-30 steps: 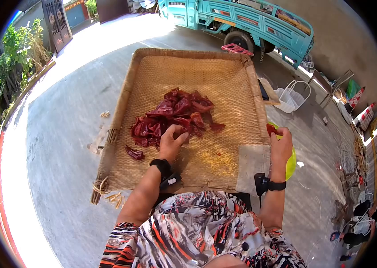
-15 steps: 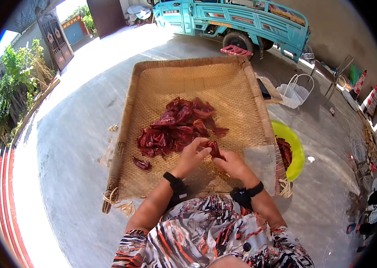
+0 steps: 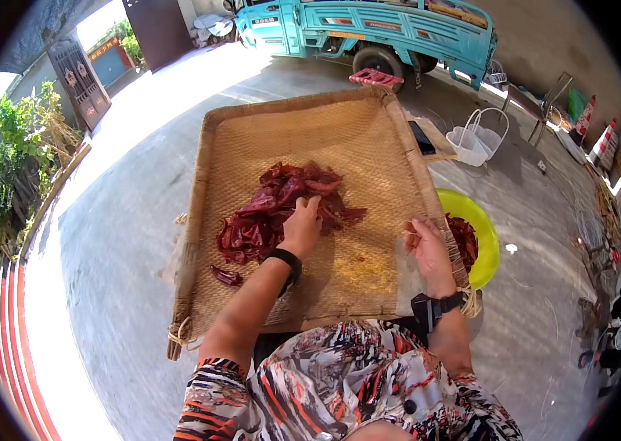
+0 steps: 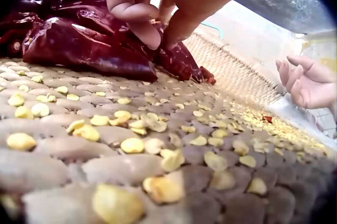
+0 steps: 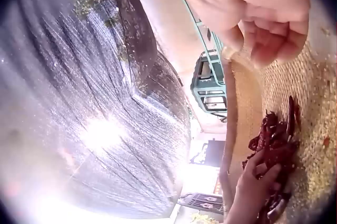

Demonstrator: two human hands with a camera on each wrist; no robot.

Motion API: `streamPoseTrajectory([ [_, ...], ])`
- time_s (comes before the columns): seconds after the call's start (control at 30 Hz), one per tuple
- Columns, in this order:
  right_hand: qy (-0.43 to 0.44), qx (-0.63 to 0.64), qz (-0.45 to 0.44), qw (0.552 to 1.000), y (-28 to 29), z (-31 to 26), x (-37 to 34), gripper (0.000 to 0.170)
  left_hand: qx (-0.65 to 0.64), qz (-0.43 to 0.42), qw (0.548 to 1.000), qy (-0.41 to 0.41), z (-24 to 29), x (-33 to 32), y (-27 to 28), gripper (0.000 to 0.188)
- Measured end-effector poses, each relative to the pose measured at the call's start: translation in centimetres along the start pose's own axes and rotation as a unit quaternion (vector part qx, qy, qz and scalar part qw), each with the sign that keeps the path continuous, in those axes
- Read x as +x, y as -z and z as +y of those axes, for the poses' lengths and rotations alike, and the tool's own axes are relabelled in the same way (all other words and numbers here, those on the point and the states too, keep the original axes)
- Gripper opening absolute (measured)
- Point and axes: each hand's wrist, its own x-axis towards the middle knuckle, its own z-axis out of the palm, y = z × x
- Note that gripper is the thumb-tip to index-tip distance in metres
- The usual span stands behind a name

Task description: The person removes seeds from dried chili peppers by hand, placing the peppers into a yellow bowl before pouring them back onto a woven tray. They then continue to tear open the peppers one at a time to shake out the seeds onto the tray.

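Dark red dried peppers [image 3: 270, 206] lie heaped on a woven tray [image 3: 248, 132]. At the heap's right side is the left hand [image 3: 302, 226], back up; in the left wrist view its thumb and fingertips [image 4: 152, 37] pinch a pepper [image 4: 179, 62]. The right hand [image 3: 428, 250] is raised near the tray's right edge, palm partly up and fingers loosely bent, with no pepper in it. A pale speck shows by its fingertips in the right wrist view, too small to identify. Yellow seeds [image 3: 365, 275] are scattered on the tray, and a single pepper [image 3: 227, 276] lies apart at left.
A yellow-green basin [image 3: 488, 246] with red pieces stands below the tray's right edge. Beyond are a white basket [image 3: 472, 143], a dark flat object [image 3: 421, 137], a pink stool [image 3: 377, 77] and a turquoise three-wheeled truck [image 3: 399, 33]. Plants [image 3: 20, 147] stand at left.
The hands, together on a pepper half a second ago, have parted. The left has moved back to the heap, the right toward the tray's right edge, and the pepper between them is gone.
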Motion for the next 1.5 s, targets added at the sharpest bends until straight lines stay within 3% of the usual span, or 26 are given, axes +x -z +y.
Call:
streamPoseTrajectory([
  [0.1,-0.041,-0.175,-0.093,0.979,-2.6,1.6,-0.8,0.021,0.004,-0.008,1.0,0.013,0.6,-0.2,0.4,0.033],
  [0.2,0.082,-0.29,-0.146,0.942,-4.6,4.1,-0.7,0.027,-0.055,0.008,0.998,-0.02,1.2,-1.3,1.1,0.022],
  [0.23,0.18,-0.353,-0.113,0.911,-5.3,4.7,-0.7,0.029,-0.08,0.013,0.996,-0.034,1.5,-1.9,1.5,0.019],
  [0.27,0.276,-0.41,-0.077,0.866,-5.9,5.2,-0.7,0.031,-0.127,-0.037,0.991,-0.008,2.0,-2.5,1.9,0.018],
  [0.33,0.317,-0.468,-0.086,0.82,-6.3,5.4,-1.1,0.035,-0.216,-0.135,0.966,0.047,3.0,-3.7,2.8,0.02],
  [0.43,0.195,-0.49,-0.194,0.827,-6.2,4.4,-1.7,0.035,-0.419,-0.209,0.88,0.084,3.2,-4.9,3.5,0.024],
  [0.5,0.15,-0.517,-0.226,0.812,-6.0,4.2,-1.9,0.032,-0.403,-0.177,0.895,0.081,3.1,-5.2,4.0,0.024],
  [0.57,0.062,-0.414,-0.217,0.882,-5.6,4.3,-2.3,0.029,-0.375,-0.113,0.918,0.061,2.3,-5.6,3.5,0.021],
  [0.6,0.017,-0.358,-0.209,0.91,-5.3,4.2,-2.4,0.028,-0.292,-0.058,0.954,0.019,1.9,-5.4,4.0,0.023],
  [0.67,0.015,-0.256,-0.161,0.953,-4.2,3.1,-1.6,0.027,-0.116,0.051,0.99,-0.064,0.3,-4.7,5.5,0.028],
  [0.7,0.012,-0.203,-0.137,0.97,-3.5,2.4,-1.2,0.027,-0.109,0.048,0.993,-0.004,0.0,-4.4,6.4,0.034],
  [0.77,0.037,-0.067,-0.07,0.995,-2.3,0.0,-1.3,0.028,0.002,0.14,0.99,-0.011,-2.5,-3.6,6.0,0.033],
  [0.87,0.104,0.228,-0.034,0.968,-1.5,-2.0,-1.6,0.028,0.091,0.085,0.988,0.088,-5.2,-2.9,6.1,0.03],
  [1.0,0.032,0.109,-0.029,0.993,-0.2,-0.7,-1.7,0.028,0.105,0.084,0.982,0.133,-4.0,-2.7,7.0,0.019],
  [1.13,0.004,-0.128,-0.094,0.987,-3.5,1.2,-2.5,0.029,0.013,0.084,0.996,-0.036,-0.3,-4.4,7.0,0.01],
  [1.23,0.08,-0.257,-0.185,0.945,-6.0,3.0,-2.8,0.03,-0.059,0.015,0.993,-0.103,2.3,-5.6,5.9,0.012],
  [1.33,0.107,-0.491,-0.256,0.826,-7.5,2.4,-3.7,0.025,-0.183,-0.063,0.973,-0.125,3.5,-6.4,4.1,0.014],
  [1.43,0.055,-0.371,-0.247,0.893,-6.8,3.8,-3.5,0.025,-0.265,-0.121,0.953,-0.077,3.5,-6.5,3.2,0.02],
  [1.5,0.038,-0.332,-0.215,0.918,-6.1,4.1,-3.4,0.025,-0.255,-0.079,0.961,-0.073,4.1,-6.7,3.7,0.024],
])
